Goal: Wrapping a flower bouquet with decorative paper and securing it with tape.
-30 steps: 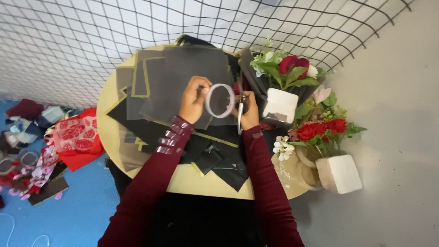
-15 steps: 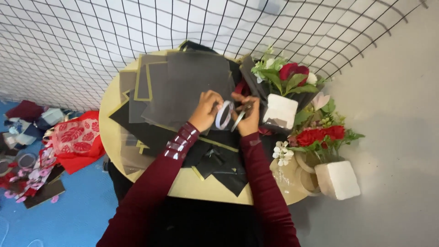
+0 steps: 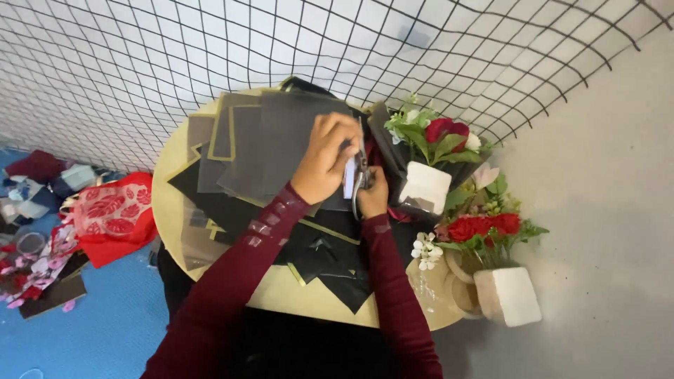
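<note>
A tape roll [image 3: 349, 177] is pinched edge-on by the left hand [image 3: 324, 160]; scissors [image 3: 361, 175] are gripped by the right hand [image 3: 373, 198]. Tape judged light, rigid, sticky; best held by the rim.

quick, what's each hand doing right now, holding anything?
Left hand: grip closed on the roll of tape, seen edge-on.
Right hand: grip closed on the scissors, beside the tape.

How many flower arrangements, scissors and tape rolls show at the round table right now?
Flower arrangements in white blocks: 2, one by the right hand, one at the table's edge
Scissors: 1
Tape rolls: 1, seen edge-on
Total: 4
</note>
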